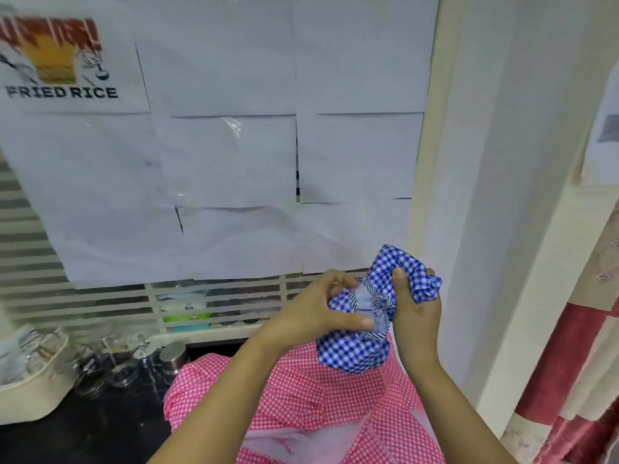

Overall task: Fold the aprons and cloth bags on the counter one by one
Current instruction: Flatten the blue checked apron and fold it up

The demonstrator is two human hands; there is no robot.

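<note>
- While white paper sheets (234, 162) cover the wall behind, a poster (63, 61) at upper left reads "FRIED RICE"; a slatted grille (100, 306) runs below the sheets; a red-and-cream curtain (586, 380) hangs at far right.
- Black counter (100, 430) fills the lower left; a pink checked cloth (318, 396) lies rumpled across its right part, nearest the camera; fine pink-and-white gingham, a pale sheer strip along its near edge.
- Blue checked cloth (355, 349) is held in the air above the pink cloth's far end, beside the cream wall corner; it is bunched into a loose ball; blue-and-white gingham in bolder checks than the pink, with dark-striped trim and a pale lining showing at its middle; apron or bag cannot be told.
- Right hand (415, 309) grips the bundle's upper right; thumb pressed into the fabric in front, fingers curled round behind.
- Left hand (318, 313) meets the bundle's left side; fingers curled, thumb and fingertips pinching the pale lining; slightly blurred.
- Cream tub (33, 390), glass jars (117, 366) and a steel tin (172, 356) stand at the counter's back left.
</note>
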